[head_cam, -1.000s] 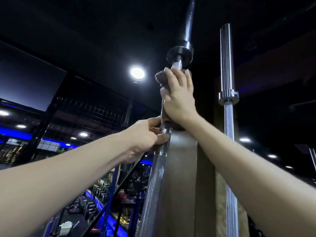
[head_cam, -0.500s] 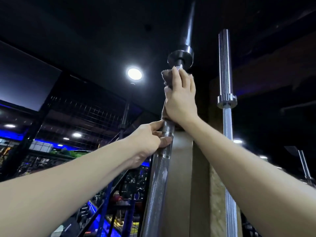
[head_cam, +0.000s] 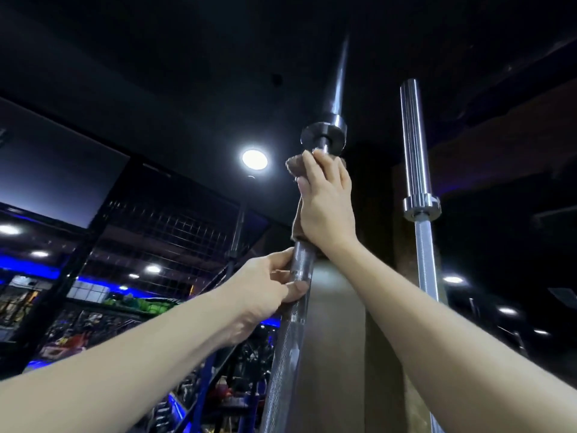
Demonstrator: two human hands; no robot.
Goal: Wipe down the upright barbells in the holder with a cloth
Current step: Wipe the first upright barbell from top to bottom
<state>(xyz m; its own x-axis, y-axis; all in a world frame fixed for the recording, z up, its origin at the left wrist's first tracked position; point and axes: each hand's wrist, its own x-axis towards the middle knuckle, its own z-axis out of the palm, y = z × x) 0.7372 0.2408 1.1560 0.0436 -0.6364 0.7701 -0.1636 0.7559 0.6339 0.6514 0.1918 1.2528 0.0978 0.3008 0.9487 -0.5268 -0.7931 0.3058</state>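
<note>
Upper shaft of the near barbell (head_cam: 299,270) under wipe, just below its collar (head_cam: 323,137).

The bar is judged heavy, rigid and knurled, best steadied on the shaft; the brown cloth (head_cam: 295,170) is soft and conforms. The right hand (head_cam: 326,201) is raised overhead, fingers curled round cloth and shaft. The left hand (head_cam: 265,285) pinches the shaft just beneath. A second barbell (head_cam: 416,170) stands apart, untouched.

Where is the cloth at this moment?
In the head view, the cloth is wrapped around the nearer barbell, under its collar, gripped by the right hand above the left hand.
</note>
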